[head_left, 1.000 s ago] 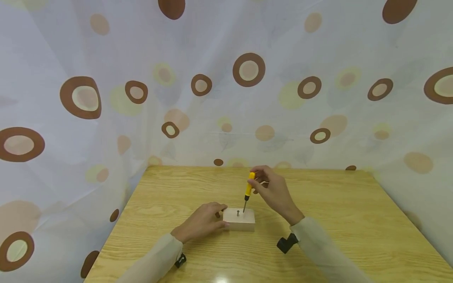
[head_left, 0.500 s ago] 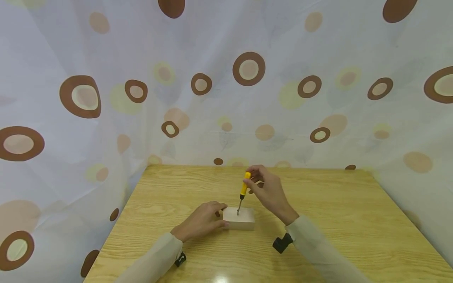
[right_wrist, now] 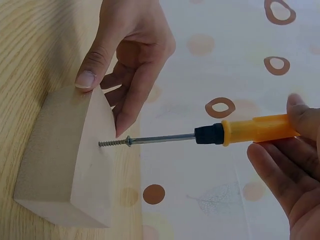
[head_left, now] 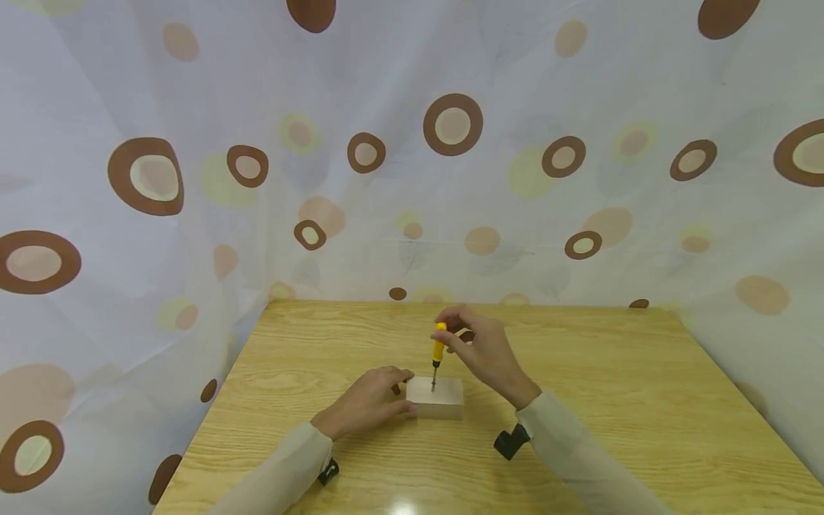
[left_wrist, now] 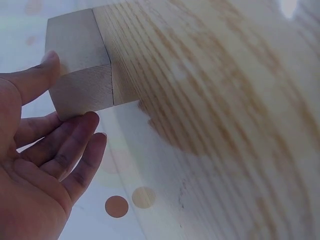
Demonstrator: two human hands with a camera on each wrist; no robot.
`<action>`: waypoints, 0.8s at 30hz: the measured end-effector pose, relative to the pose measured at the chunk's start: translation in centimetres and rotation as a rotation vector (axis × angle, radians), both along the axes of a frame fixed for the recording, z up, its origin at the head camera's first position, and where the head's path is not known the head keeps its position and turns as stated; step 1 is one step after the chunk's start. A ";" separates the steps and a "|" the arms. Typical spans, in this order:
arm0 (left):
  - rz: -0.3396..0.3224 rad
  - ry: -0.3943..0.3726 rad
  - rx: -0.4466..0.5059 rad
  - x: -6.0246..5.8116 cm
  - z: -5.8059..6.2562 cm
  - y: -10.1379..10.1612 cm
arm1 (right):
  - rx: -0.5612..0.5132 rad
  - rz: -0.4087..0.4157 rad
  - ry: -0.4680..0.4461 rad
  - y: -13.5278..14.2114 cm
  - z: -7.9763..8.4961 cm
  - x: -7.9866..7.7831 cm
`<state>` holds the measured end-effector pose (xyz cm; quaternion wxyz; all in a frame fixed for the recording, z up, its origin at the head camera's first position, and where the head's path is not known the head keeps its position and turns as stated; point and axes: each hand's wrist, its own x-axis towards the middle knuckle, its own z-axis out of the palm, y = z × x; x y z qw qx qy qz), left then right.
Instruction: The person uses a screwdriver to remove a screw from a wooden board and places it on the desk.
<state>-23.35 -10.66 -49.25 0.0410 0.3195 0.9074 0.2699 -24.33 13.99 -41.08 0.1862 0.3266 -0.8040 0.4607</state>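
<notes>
A pale wooden block point(head_left: 444, 400) lies on the table, and a screw point(head_left: 433, 387) stands partly driven into its top. My left hand point(head_left: 400, 393) holds the block's left end, thumb point(right_wrist: 90, 75) on the near top edge and fingers point(left_wrist: 80, 142) against the side. My right hand point(head_left: 452, 337) pinches the yellow handle of a small screwdriver point(head_left: 438, 348) near its top. The screwdriver stands nearly upright, its tip on the screw head. In the right wrist view the screwdriver point(right_wrist: 250, 131) lines up with the threaded screw point(right_wrist: 112, 143) going into the block point(right_wrist: 65, 165).
The wood-grain table point(head_left: 611, 400) is walled on three sides by a white curtain point(head_left: 412, 179) with brown and yellow circles. Black camera mounts sit at my right wrist point(head_left: 511, 441) and left wrist point(head_left: 328, 472).
My right hand has moved left and a little lower with the screwdriver, bringing its tip from right of the screw onto the screw head and standing it more upright. My left hand has stayed put.
</notes>
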 end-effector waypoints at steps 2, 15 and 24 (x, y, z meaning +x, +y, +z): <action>-0.006 0.012 -0.003 0.0 0.0 0.0 | 0.018 0.004 -0.011 0.0 0.1 0.0; -0.002 0.059 -0.031 0.3 0.3 0.3 | 0.049 0.112 -0.185 0.6 1.0 -0.5; -0.012 0.064 -0.019 0.0 0.2 0.4 | 0.015 0.026 -0.190 0.6 0.6 0.3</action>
